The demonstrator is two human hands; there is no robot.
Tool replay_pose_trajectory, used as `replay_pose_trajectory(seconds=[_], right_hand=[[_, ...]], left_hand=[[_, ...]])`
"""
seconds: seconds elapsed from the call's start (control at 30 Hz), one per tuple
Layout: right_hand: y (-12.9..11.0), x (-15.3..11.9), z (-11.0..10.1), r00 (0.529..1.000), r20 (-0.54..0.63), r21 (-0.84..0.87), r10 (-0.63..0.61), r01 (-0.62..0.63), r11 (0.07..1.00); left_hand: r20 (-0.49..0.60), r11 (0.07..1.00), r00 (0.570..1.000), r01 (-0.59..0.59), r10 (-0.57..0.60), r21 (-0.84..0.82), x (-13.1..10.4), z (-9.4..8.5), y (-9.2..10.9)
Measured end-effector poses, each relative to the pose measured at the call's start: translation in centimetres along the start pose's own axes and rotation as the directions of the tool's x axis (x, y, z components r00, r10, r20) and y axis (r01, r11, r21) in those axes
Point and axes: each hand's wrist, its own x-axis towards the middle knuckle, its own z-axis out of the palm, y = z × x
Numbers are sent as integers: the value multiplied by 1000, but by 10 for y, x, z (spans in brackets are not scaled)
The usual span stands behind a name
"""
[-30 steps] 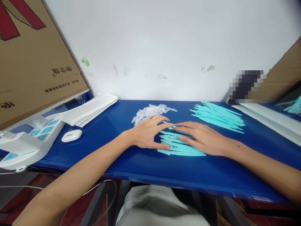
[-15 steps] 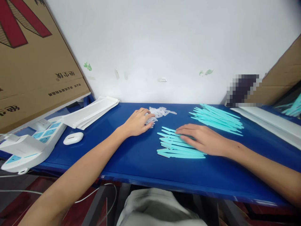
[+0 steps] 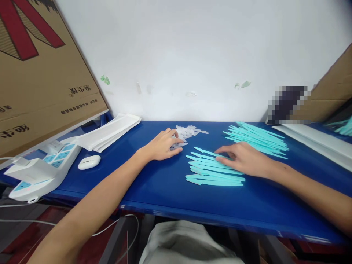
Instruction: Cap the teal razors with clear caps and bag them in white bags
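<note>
My left hand (image 3: 165, 145) rests at the near left side of a small pile of translucent white blade caps (image 3: 189, 131). Its thumb and forefinger are apart, with a few caps by their tips. Over a loose row of slim turquoise eyebrow razors (image 3: 211, 170) hovers my right hand (image 3: 242, 157), thumb and fingers parted around the upper razors' right ends. Whether its fingertips touch a razor is hard to see. Behind that hand lies a second, denser heap of turquoise razors (image 3: 255, 137).
On the left of the blue table (image 3: 154, 190) are a white earbud case (image 3: 89, 162), a white power strip (image 3: 62, 161) with plugs, and flat white packets (image 3: 110, 132). A large cardboard box (image 3: 49, 80) leans there. White strip material (image 3: 316, 146) lies at right.
My right hand has lifted slightly and drawn its fingers in, with a wider gap at the thumb. My left hand stays by the caps, its thumb and forefinger shifted a little. The view has moved slightly.
</note>
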Motion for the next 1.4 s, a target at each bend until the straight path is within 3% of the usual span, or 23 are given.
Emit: replay_pose_trajectory(seconds=[0.13, 0.63, 1.17, 1.4], right_hand=[[4, 4, 4, 995, -54, 7, -81, 81, 997], [25, 10, 12, 987, -125, 32, -104, 109, 994], [24, 6, 9, 957, -109, -99, -269, 259, 961], [22, 6, 6, 970, -119, -55, -212, 207, 977]], left_hand=[[-7, 1000, 1000, -17, 17, 16, 1, 5, 2], [-66, 982, 993, -86, 98, 166, 16, 21, 25], [-68, 999, 997, -39, 40, 10, 19, 22, 21], [-76, 998, 995, -56, 57, 16, 19, 21, 26]])
